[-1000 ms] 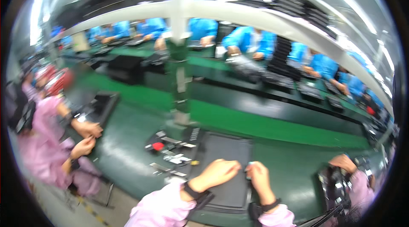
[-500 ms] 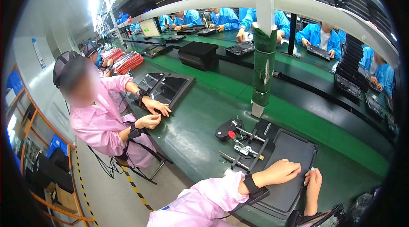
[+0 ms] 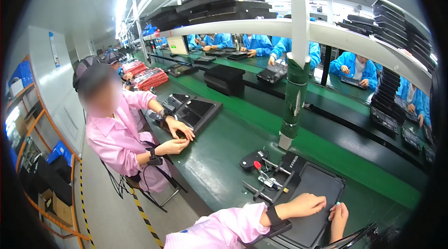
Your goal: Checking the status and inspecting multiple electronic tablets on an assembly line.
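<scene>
A dark grey flat panel in a shallow black frame (image 3: 319,184) lies on the green bench in front of me. My left hand (image 3: 306,205) is over its middle, fingers curled together and closed; whatever they hold, if anything, is hidden. My right hand (image 3: 339,215) is at the panel's right edge, its fingers bent and pressed together; I cannot make out anything in them. Against the panel's left side stands a black fixture (image 3: 292,170) with two metal rods. A toggle clamp with a red handle tip (image 3: 257,165) sits between the rods.
A white post with green wrapping (image 3: 295,97) rises behind the fixture. To the left, a co-worker in pink (image 3: 114,132) has both hands beside a black framed panel (image 3: 198,109). Black trays (image 3: 225,79) are stacked farther back. Workers in blue sit across the conveyor.
The whole view has shifted slightly. My hands stay over the panel, nearly in place. The co-worker's two hands have come closer together.
</scene>
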### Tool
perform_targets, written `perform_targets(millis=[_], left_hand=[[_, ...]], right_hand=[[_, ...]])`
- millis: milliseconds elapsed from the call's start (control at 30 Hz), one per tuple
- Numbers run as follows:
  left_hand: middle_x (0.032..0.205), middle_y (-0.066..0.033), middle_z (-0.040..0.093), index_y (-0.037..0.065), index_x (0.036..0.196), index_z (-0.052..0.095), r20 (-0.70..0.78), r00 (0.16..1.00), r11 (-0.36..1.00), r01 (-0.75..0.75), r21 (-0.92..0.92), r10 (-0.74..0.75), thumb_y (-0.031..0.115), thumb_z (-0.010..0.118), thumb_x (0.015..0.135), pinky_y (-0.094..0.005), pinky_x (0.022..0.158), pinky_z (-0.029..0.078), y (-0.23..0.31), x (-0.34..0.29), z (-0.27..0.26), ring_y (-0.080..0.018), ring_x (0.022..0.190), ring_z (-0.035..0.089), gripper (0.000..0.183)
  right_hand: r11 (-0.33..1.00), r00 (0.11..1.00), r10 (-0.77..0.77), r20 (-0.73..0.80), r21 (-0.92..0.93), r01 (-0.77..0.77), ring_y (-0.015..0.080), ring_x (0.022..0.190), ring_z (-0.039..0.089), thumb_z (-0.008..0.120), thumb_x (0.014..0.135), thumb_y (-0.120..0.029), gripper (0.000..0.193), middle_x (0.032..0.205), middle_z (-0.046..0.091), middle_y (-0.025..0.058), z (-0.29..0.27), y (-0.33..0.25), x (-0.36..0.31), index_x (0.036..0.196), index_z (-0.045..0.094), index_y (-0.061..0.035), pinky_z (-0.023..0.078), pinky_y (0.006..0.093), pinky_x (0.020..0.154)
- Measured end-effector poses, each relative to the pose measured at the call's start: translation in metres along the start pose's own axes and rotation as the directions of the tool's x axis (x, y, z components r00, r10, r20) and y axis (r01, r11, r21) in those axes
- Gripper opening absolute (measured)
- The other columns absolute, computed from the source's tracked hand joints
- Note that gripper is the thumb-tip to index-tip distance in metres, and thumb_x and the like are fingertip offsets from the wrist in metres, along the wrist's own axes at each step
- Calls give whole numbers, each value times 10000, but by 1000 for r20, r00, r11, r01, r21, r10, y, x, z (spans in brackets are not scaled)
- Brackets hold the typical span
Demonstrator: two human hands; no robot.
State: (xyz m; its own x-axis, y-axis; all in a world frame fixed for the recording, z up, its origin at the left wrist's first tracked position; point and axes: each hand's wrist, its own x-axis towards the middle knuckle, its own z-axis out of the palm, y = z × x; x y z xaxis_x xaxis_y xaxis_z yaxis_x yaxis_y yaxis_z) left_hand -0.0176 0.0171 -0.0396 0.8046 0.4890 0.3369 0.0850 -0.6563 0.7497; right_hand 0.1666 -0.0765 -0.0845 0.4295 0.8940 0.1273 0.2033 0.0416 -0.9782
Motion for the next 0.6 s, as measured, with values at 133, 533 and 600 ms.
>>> perform_targets(millis=[133,533,600], left_hand=[[656,-96,623,59,890,539,-53,997,997,-56,44,58,179,468,880,-389,560,464,-3,1,2,-298,622,615,140],[674,-89,629,54,894,539,28,1000,1000,-1,7,1,173,459,883,-369,565,464,-2,2,0,-279,627,621,143],[675,-90,629,54,895,539,5,1000,1000,-13,26,13,174,458,884,-368,568,466,-3,1,1,-279,631,622,145]], right_hand=[[999,999,41,-4,12,-41,53,395,370,417,946,-202,322,475,413,-14,1,-7,-2,665,477,-56,280,201,385],[999,999,34,3,5,-34,54,408,389,421,941,-177,308,490,423,-8,6,-15,-3,669,478,-46,295,202,395],[999,999,33,1,9,-33,54,409,390,421,942,-178,309,490,423,-8,5,-12,-3,669,479,-45,295,201,397]])
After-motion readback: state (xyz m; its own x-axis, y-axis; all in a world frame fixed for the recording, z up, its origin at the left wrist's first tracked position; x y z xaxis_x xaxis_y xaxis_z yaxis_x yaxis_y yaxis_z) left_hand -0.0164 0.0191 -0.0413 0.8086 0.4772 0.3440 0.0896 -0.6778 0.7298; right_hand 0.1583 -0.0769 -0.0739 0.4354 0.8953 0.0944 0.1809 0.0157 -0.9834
